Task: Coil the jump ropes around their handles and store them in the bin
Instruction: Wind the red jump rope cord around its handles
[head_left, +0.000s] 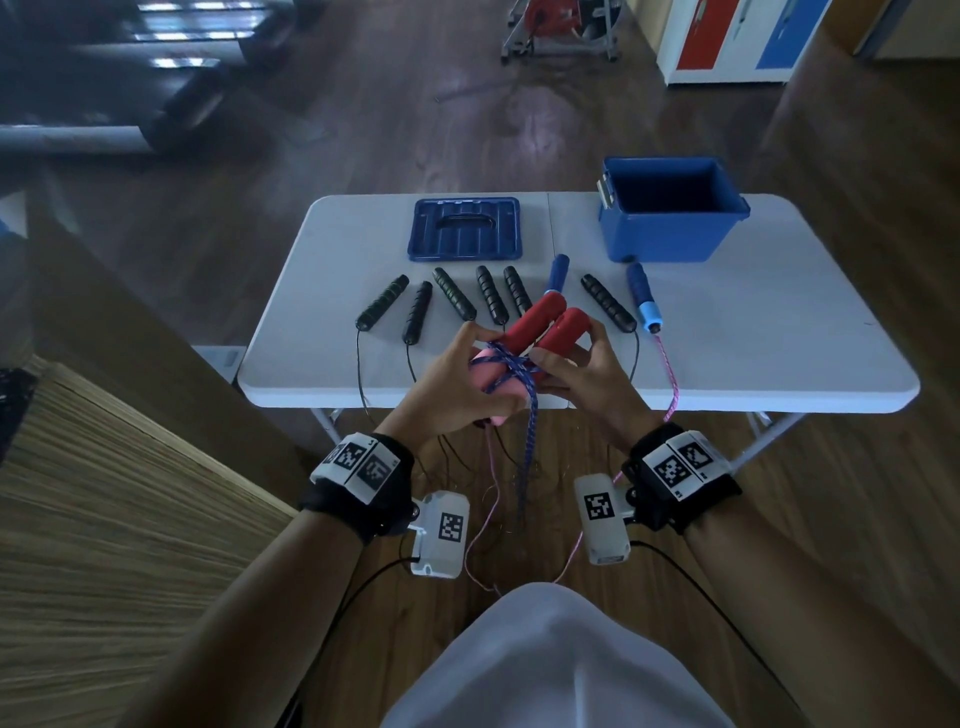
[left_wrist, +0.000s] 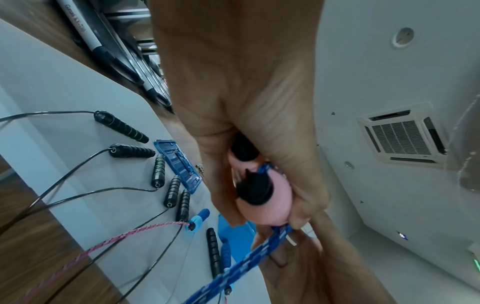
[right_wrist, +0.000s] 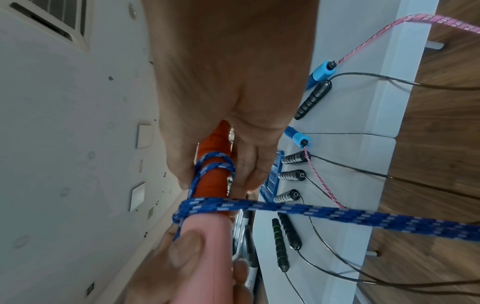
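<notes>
Left hand (head_left: 451, 384) curled round the pink ends of the two red jump-rope handles (head_left: 540, 330), gripping them together above the near edge of the white folding table (head_left: 753, 353). Right hand (head_left: 576, 364) pinching the red grips just beyond a few crossed turns of blue braided rope (head_left: 511, 366), the loose tail hanging off the table edge toward the floor. Behind the hands, in a row: six black ribbed handles (head_left: 382, 301) with thin black cords and two blue handles (head_left: 643, 304) with pink braided rope (head_left: 670, 379) over the near edge. Near the far right corner, an open blue bin (head_left: 670, 234); along the far edge, near its middle, the blue lid (head_left: 464, 228) lying flat. All round, dark wood flooring (head_left: 857, 208).
</notes>
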